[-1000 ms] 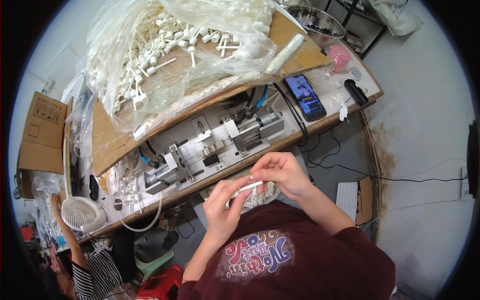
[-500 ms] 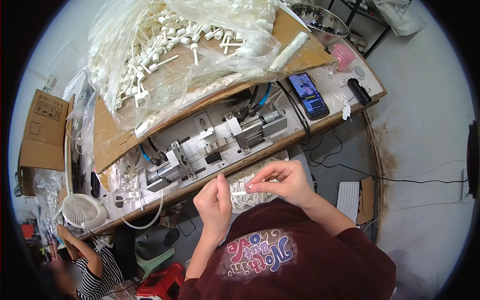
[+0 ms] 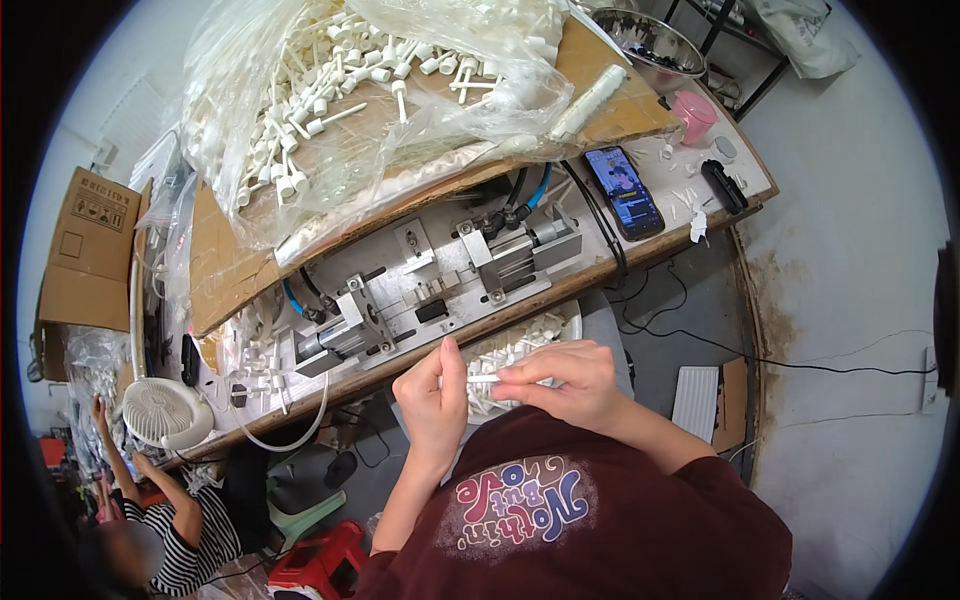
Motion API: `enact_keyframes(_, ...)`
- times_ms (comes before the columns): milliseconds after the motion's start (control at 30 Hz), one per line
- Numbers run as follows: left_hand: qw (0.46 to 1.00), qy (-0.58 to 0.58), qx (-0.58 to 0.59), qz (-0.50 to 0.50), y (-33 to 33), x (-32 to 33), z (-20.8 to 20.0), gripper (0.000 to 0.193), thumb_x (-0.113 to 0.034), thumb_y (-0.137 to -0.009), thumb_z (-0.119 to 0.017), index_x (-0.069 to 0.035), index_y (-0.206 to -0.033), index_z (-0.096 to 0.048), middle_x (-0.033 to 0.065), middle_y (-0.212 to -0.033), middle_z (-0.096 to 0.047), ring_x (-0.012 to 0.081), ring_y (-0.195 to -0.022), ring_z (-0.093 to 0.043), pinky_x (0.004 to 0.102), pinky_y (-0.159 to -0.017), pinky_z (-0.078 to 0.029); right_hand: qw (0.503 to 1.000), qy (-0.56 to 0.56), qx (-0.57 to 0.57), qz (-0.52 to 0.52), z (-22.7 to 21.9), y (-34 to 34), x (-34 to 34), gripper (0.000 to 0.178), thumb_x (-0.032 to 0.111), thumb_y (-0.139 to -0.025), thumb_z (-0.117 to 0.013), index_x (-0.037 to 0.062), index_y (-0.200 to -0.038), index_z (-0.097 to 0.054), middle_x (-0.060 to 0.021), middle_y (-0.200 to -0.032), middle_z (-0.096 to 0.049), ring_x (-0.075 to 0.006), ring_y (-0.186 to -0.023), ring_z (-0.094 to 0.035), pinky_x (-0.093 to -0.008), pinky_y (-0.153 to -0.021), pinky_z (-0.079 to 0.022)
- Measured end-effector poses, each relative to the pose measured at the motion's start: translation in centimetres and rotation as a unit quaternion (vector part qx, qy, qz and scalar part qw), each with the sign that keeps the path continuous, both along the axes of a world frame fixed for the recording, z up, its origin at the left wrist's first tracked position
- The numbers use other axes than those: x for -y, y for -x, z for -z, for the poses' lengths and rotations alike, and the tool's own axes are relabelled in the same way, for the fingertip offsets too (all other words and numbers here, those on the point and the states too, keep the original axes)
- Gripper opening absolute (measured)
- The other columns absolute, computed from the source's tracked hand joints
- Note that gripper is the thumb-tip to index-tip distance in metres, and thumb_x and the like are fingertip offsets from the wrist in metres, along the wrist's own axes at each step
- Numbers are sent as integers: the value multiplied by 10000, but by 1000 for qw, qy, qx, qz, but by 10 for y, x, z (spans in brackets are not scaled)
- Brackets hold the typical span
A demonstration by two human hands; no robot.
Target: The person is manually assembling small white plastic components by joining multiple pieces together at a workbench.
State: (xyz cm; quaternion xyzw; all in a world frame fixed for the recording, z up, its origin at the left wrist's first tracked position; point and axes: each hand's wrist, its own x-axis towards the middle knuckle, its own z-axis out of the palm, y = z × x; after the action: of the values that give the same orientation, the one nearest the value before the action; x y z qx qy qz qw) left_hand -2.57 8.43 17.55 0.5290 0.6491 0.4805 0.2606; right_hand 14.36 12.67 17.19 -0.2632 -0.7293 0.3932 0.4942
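Before my body, a thin white plastic stick [image 3: 483, 379] bridges my two hands. One end enters my closed left hand [image 3: 430, 398], whose thumb points up. At its other end, my right hand [image 3: 568, 382] pinches it between thumb and curled fingers; that end is mostly hidden. Below and behind the hands is a tray [image 3: 575, 318] full of similar white pieces [image 3: 510, 350], partly covered by the right hand. Beyond it, on the bench, sits a metal fixture with two facing cylinder units, the left unit [image 3: 350, 325] and the right unit [image 3: 510, 262].
Above the fixture, a cardboard sheet [image 3: 225, 290] carries a clear plastic bag of white capped sticks [image 3: 400, 90]. A phone [image 3: 625, 195], pink cup [image 3: 693, 115] and black clip-like object [image 3: 723, 187] lie right. At left are a fan [image 3: 167, 413] and another person in a striped top [image 3: 205, 530].
My right fingers have closed further around the stick, and the hand has turned flatter. The left hand stays nearly in place. At lower left, the other person's arm has reached up.
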Motion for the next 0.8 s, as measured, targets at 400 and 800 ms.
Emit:
enact_keyframes(400,996,-16,-77,40,3,0,-3,185,-100,-971,-570,29,-853,-631,127,-663,-564,204,-531,-525,322,-518,-420,973,217,-60,-54,3,7,4,100,3,-835,-739,-36,-882,-660,-128,-758,-713,-159,-637,-708,-238,-552,-542)
enact_keyframes(800,992,-33,-41,117,27,15,-3,312,17,-754,-767,-17,-1057,-705,120,-1063,-689,166,-826,-687,281,-676,-574,876,446,-152,-107,15,8,-21,317,192,-1025,-493,-34,-1242,-542,-140,-876,-680,-136,-562,-626,-246,-570,-513)
